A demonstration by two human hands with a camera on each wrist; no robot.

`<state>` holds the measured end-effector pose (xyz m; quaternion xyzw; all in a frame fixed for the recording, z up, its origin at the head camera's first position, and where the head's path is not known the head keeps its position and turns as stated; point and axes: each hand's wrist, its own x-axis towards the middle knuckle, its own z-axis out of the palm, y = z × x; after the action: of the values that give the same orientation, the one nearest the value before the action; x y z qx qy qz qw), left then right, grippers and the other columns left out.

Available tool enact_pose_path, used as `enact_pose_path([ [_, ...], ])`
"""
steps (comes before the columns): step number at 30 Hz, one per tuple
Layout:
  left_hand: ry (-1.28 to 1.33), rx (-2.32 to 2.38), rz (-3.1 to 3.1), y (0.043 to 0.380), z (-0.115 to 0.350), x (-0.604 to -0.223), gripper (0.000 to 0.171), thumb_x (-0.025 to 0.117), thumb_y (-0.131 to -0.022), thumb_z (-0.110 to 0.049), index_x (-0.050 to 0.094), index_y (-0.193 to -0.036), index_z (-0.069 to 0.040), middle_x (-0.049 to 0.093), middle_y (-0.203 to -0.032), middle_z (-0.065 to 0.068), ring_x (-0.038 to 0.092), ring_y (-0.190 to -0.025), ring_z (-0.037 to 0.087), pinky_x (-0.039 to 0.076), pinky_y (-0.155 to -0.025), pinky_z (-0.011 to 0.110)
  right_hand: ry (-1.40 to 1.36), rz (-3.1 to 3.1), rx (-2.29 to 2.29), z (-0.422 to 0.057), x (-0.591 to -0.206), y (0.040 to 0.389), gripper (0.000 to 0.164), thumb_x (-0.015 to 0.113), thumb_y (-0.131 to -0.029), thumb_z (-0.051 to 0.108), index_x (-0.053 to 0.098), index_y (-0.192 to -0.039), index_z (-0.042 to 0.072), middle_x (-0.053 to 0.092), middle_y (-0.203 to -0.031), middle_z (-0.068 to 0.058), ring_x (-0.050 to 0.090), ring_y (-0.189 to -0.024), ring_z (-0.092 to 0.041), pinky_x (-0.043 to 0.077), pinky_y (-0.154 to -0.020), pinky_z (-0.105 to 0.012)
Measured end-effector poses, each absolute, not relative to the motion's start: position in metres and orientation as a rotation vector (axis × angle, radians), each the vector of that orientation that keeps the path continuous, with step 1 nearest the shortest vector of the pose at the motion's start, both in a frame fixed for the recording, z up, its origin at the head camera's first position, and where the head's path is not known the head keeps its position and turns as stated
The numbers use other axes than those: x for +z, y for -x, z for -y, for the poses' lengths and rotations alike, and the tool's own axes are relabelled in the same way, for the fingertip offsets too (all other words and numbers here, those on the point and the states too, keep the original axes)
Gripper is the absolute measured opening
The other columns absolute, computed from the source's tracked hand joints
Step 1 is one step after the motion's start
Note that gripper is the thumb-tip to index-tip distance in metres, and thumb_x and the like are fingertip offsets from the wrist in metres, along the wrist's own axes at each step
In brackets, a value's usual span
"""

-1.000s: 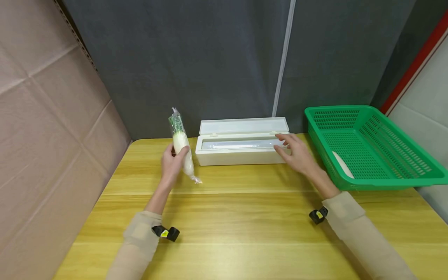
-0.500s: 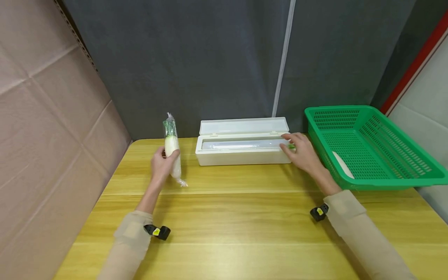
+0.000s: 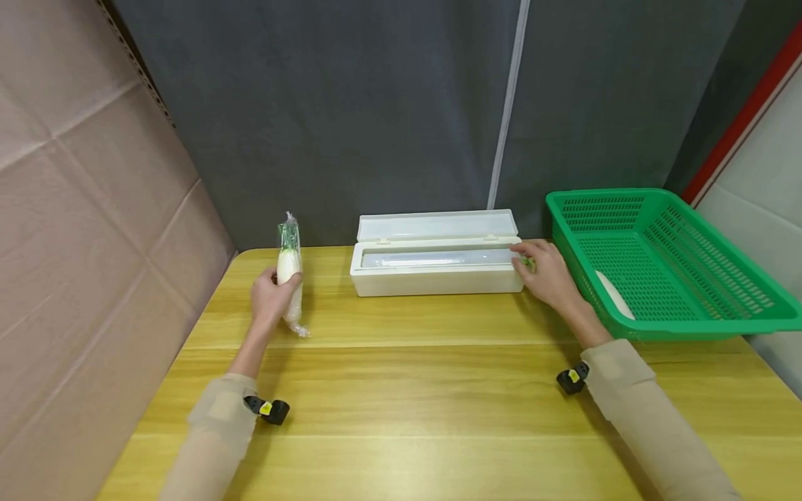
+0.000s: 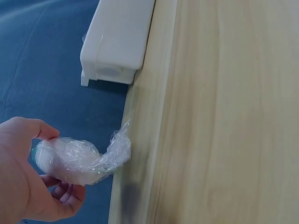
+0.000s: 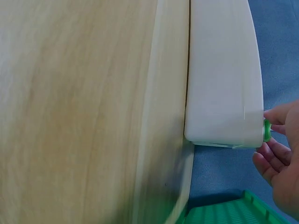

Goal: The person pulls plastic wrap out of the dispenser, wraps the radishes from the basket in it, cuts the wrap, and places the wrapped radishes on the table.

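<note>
A white radish (image 3: 289, 268) with green tops, wrapped in clear cling film, stands nearly upright in my left hand (image 3: 271, 299), which grips its middle. In the left wrist view, the twisted film end (image 4: 119, 148) sticks out past the radish. To the right, a long white cling film box (image 3: 435, 281) lies with its lid (image 3: 436, 224) raised and film showing in the opening. My right hand (image 3: 546, 275) is at the box's right end, thumb and fingers around a small green slider (image 5: 266, 130). The fingers partly hide this piece.
A green plastic basket (image 3: 702, 325) stands at the right, beside the box. Inside it lies a white radish (image 3: 614, 295), partly hidden by the basket's wall. The wooden table (image 3: 426, 396) ends at a dark grey backdrop (image 3: 313, 125).
My left hand has moved left and slightly nearer with the wrapped radish, which has turned more upright. The right hand has shifted a little right along the box, and the green slider now shows.
</note>
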<state>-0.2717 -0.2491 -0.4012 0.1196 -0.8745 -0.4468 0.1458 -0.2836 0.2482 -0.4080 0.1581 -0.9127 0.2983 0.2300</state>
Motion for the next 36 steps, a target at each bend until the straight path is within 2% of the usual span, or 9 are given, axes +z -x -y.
enact_pose_path([
  [11,-0.361,-1.084,2.641,0.276,0.278,-0.405,0.055,0.066,-0.093,-0.03,0.059,-0.125,0.014,0.062,-0.114,0.033,0.06,-0.096,0.041,0.05,-0.084,0.05,-0.415,2.515,0.837,-0.248,-0.409,0.282,0.018,0.062,-0.097,0.003,0.07,-0.109,-0.008,0.06,-0.117,-0.03,0.051,-0.11,-0.047,0.038,-0.098,-0.06],
  [17,-0.36,-1.001,2.695,0.28,0.293,-0.411,0.055,0.068,-0.091,-0.029,0.06,-0.122,0.016,0.06,-0.113,0.035,0.057,-0.097,0.043,0.049,-0.084,0.051,-0.417,2.505,0.85,-0.248,-0.41,0.282,0.017,0.062,-0.097,0.003,0.07,-0.107,-0.007,0.06,-0.116,-0.028,0.051,-0.11,-0.046,0.039,-0.097,-0.06],
  [24,-0.391,-0.935,2.79,0.282,0.306,-0.417,0.06,0.066,-0.091,-0.029,0.057,-0.128,0.017,0.055,-0.12,0.036,0.053,-0.107,0.048,0.046,-0.092,0.057,-0.431,2.491,0.857,-0.248,-0.411,0.283,0.015,0.063,-0.097,0.003,0.071,-0.104,-0.006,0.061,-0.115,-0.027,0.052,-0.109,-0.046,0.039,-0.096,-0.059],
  [32,-0.396,-0.9,2.819,0.282,0.313,-0.422,0.058,0.064,-0.092,-0.03,0.058,-0.123,0.019,0.055,-0.117,0.036,0.052,-0.101,0.045,0.045,-0.09,0.056,-0.437,2.481,0.854,-0.249,-0.41,0.285,0.012,0.064,-0.095,0.001,0.072,-0.101,-0.006,0.061,-0.113,-0.027,0.052,-0.109,-0.046,0.039,-0.097,-0.059],
  [36,-0.382,-0.933,2.825,0.281,0.315,-0.422,0.062,0.062,-0.095,-0.034,0.055,-0.127,0.019,0.052,-0.12,0.036,0.05,-0.105,0.045,0.043,-0.093,0.057,-0.434,2.489,0.858,-0.249,-0.41,0.285,0.011,0.064,-0.095,0.001,0.072,-0.099,-0.006,0.061,-0.114,-0.027,0.052,-0.11,-0.046,0.039,-0.098,-0.059],
])
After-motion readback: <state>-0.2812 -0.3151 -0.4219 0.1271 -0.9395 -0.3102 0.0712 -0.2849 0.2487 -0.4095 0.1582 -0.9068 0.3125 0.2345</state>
